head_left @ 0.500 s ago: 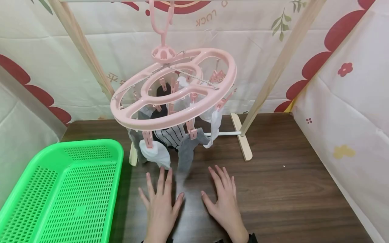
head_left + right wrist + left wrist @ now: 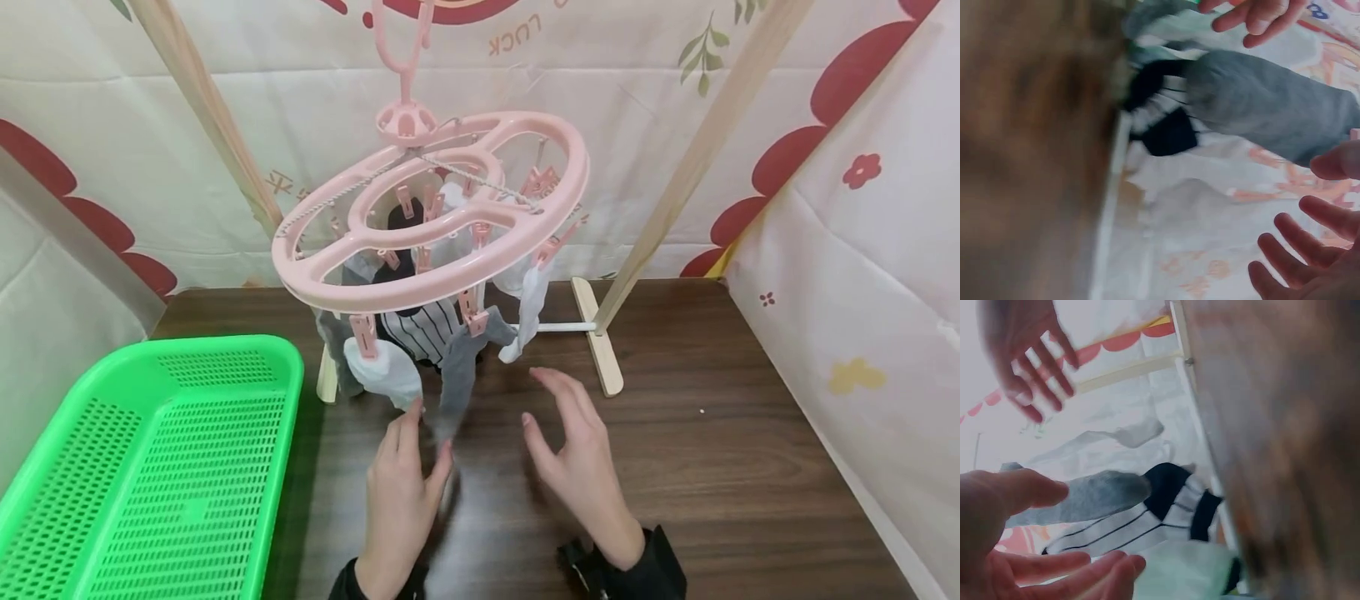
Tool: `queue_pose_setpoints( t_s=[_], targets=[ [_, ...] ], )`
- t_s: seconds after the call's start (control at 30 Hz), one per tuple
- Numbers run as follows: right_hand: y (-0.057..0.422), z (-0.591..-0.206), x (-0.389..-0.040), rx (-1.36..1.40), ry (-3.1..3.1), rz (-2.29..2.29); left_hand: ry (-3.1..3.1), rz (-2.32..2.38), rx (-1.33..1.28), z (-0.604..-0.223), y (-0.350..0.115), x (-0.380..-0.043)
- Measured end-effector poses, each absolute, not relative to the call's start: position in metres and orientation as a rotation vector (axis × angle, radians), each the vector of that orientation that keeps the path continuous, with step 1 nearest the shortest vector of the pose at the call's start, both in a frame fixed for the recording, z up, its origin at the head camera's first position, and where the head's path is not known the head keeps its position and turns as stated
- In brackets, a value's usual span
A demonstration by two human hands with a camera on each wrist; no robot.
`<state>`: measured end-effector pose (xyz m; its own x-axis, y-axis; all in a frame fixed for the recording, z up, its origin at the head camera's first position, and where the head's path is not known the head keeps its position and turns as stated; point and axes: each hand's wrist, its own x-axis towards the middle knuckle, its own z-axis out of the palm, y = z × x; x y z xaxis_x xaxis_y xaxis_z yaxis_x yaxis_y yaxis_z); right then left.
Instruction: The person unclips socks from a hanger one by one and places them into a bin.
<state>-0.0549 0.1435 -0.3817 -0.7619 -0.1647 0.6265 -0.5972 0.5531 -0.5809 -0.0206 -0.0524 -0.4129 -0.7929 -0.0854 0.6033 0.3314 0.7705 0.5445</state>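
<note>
A pink oval clip hanger (image 2: 420, 293) hangs tilted, with socks pegged to it. At its front, a grey sock (image 2: 457, 371) and a white sock (image 2: 386, 372) dangle, a striped sock (image 2: 423, 332) behind them. My left hand (image 2: 401, 492) is below the white sock, fingertips right at its toe. In the left wrist view its thumb overlaps the grey sock (image 2: 1100, 495), fingers loosely bent and apart from the thumb. My right hand (image 2: 581, 458) is right of the grey sock, fingers spread and slightly curved, holding nothing.
A green perforated basket (image 2: 288, 400) stands at the left. Wooden stand legs (image 2: 690, 179) rise either side of the hanger, with a white crossbar (image 2: 562, 327) low behind it. Patterned cloth (image 2: 847, 275) walls the brown table (image 2: 750, 467) at the back and sides.
Both hands have lifted from a flat, spread pose. The left fingers have drawn together below the white sock; the right hand has moved slightly right and forward, its fingers bending.
</note>
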Motion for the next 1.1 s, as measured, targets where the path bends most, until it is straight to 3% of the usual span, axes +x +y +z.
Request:
queue_pose_setpoints(
  t_s=[0.57, 1.1],
  targets=[
    [0.123, -0.304, -0.089, 0.839, -2.136, 1.284, -2.223, -0.967, -0.228, -0.368, -0.046, -0.063],
    [0.103, -0.288, -0.104, 0.957, -2.089, 1.579, -2.085, -1.441, -0.443, -0.353, -0.04, -0.08]
  ],
)
